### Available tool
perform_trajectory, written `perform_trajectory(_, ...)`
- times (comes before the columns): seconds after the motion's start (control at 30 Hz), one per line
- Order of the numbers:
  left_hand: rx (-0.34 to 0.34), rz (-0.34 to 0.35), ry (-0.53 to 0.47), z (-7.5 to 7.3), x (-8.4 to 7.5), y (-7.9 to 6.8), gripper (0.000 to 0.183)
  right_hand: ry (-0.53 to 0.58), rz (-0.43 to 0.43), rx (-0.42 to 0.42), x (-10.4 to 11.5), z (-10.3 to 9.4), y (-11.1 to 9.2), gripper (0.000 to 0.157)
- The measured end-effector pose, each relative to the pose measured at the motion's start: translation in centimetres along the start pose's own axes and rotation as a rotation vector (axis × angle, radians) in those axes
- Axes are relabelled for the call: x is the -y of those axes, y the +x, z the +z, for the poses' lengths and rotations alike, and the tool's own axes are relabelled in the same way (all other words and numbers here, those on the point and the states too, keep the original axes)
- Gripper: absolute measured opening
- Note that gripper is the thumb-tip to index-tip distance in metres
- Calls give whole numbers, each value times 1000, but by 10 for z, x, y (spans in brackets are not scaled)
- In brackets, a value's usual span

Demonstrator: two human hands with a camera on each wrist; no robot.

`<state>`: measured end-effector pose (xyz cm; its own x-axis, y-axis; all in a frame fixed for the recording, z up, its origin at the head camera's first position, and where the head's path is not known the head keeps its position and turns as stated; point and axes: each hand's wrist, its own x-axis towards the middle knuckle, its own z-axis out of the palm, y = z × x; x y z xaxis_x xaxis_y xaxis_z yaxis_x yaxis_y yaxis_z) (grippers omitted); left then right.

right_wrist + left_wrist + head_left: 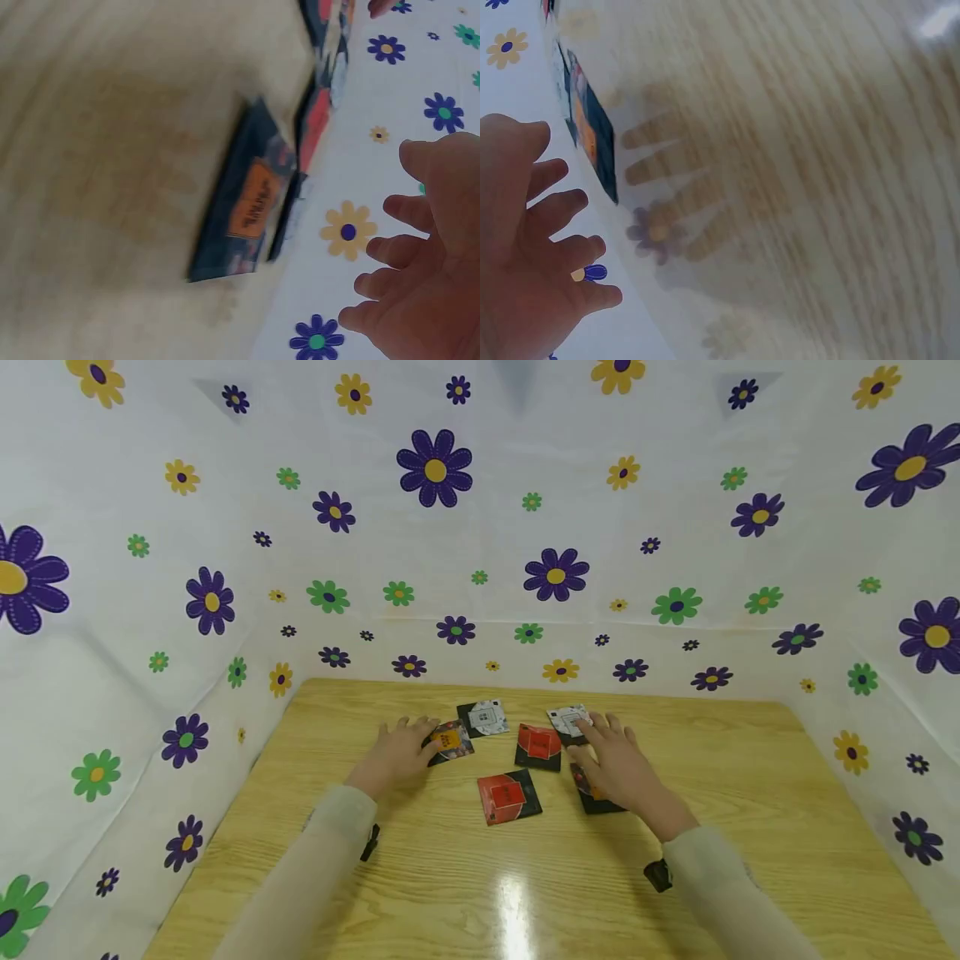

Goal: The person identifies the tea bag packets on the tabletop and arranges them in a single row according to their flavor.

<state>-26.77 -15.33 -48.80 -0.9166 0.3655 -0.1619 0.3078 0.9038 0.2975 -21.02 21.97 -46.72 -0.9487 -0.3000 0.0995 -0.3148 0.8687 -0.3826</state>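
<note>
Flat, square, dark-edged packets lie on the table. My left hand [399, 753] hovers with fingers spread at the left side of a packet with an orange label [450, 740]; the left wrist view shows its palm [536, 247] holding nothing. Just behind that packet is a white-and-black one [483, 718]. Fingers apart and holding nothing, my right hand [621, 767] hangs over a second orange-labelled packet [251, 206], covering part of it in the head view. Its fingertips overlap another white-and-black packet [567, 720]. Two red-and-black packets, one farther back [539, 746] and one nearer [510, 797], lie between the hands.
The wooden table [450, 893] reflects a bright light near its front. White cloth walls [495, 527] printed with purple, yellow and green flowers enclose its back and both sides. Black straps show by the left cuff [370, 842] and right cuff [658, 875].
</note>
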Motion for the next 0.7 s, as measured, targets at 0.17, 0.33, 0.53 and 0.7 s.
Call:
perform_trajectory(0.17, 6, -26, 10, 14, 2, 3, 56, 19, 6, 23, -8, 15, -14, 54)
perform_trajectory(0.33, -4, -34, 46, 22, 3, 7, 53, 19, 38, 64, -17, 29, -26, 50)
perform_trajectory(0.53, -11, -33, 103, 29, 6, 9, 53, -4, 45, 95, -26, 38, -35, 44)
perform_trajectory(0.7, -4, -17, 148, 28, 3, 10, 55, -18, 36, 83, -29, 39, -38, 45)
